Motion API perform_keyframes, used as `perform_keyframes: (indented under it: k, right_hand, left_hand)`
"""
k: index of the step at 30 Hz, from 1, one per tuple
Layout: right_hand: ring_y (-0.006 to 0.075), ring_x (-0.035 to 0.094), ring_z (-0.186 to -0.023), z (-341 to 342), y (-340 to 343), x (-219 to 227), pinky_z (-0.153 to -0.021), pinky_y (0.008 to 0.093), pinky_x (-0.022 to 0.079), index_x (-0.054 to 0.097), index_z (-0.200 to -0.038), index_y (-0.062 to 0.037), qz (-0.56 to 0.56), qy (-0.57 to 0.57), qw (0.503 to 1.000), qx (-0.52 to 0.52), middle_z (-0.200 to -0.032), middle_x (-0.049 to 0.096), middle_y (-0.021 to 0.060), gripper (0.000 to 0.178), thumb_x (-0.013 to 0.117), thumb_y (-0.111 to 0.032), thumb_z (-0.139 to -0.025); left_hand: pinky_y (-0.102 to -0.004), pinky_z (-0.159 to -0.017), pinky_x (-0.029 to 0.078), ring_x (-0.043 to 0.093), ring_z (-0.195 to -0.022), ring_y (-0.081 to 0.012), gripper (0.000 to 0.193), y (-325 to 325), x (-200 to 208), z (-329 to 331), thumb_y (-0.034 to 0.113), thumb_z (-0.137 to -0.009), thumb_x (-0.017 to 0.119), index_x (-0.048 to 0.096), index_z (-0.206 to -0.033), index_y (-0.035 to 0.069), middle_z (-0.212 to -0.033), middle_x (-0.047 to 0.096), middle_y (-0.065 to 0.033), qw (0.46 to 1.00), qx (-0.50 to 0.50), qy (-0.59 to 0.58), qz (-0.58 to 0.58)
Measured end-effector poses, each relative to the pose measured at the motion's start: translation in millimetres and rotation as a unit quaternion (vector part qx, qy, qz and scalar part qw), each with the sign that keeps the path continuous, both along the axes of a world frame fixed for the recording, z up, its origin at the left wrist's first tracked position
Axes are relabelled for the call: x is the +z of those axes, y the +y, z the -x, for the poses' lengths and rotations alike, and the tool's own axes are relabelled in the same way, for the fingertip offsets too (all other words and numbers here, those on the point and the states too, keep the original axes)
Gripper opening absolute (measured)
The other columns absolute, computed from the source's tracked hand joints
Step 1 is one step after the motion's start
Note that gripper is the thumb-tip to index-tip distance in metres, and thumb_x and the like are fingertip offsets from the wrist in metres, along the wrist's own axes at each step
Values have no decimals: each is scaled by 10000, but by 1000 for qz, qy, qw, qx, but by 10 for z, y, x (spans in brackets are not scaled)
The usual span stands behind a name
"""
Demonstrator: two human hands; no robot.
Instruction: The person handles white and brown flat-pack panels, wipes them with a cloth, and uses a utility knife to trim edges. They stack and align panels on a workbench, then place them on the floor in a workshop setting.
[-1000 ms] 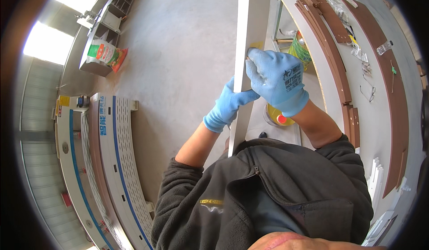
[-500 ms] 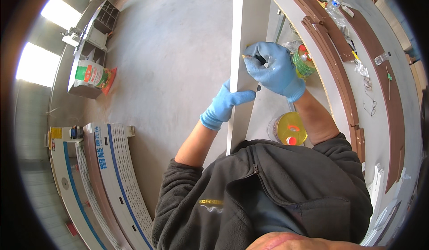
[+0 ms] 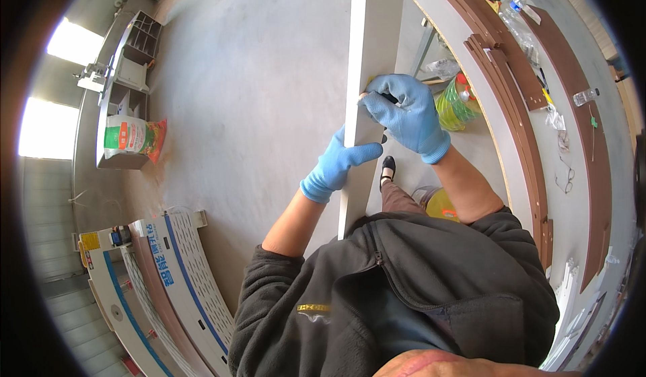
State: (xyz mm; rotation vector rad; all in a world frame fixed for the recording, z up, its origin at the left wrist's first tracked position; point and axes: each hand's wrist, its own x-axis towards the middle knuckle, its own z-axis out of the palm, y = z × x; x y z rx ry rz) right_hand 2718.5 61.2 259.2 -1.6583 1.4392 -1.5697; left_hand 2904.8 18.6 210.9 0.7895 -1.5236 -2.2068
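A long white board stands out in front of my body, its narrow edge facing left. My left hand, in a blue glove, grips the board's lower part, with the thumb across its broad face. Farther up, my right hand, also gloved in blue, is closed in a pinch against the same face near the edge. A small yellowish bit shows beside its fingertips, but what the fingers hold is too small to name. Just under the right hand, a dark round spot sits by the board's right edge.
At right, a bench carries brown strips, a clear bottle and glasses. A green-wrapped jug and a yellow-filled container stand on the floor. A perforated machine is at lower left; a shelf unit holds a bag.
My right hand has shifted slightly down and left along the board, its fingers drawn closer together. My left hand keeps its grip. A foot and trouser leg have come into view below the board.
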Motion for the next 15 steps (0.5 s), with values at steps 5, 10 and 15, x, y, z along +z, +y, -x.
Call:
perform_keyframes:
  k: [5, 10, 15]
  right_hand:
    - [267, 665, -695, 656, -710, -25, -647, 374, 529, 657, -915, -51, 173, 151, 972, -55, -797, 667, 95, 112, 756, -91, -947]
    - [272, 671, -688, 1183, -1486, 16, -649, 372, 541, 637, -962, -59, 208, 151, 965, -56, -778, 661, 84, 86, 722, -74, -958]
    - [127, 664, -649, 1458, -2138, -63, -609, 287, 531, 646, -1011, -13, 101, 30, 994, 17, -752, 680, 74, 49, 657, -60, -1004]
  left_hand:
    - [-345, -952, 521, 628, -1069, -185, 550, -738, 81, 584, 174, -825, 765, 616, -1328, 11, -1167, 680, -78, 999, -31, 2, 32]
    - [-352, -936, 527, 631, -1060, -192, 544, -1475, 209, 1086, 171, -822, 755, 617, -1323, 10, -1156, 686, -86, 999, -38, -14, 16]
    - [-370, -944, 529, 640, -1088, -210, 584, -2091, 153, 1304, 179, -816, 753, 606, -1353, 1, -1202, 681, -101, 1000, -28, 11, -5]
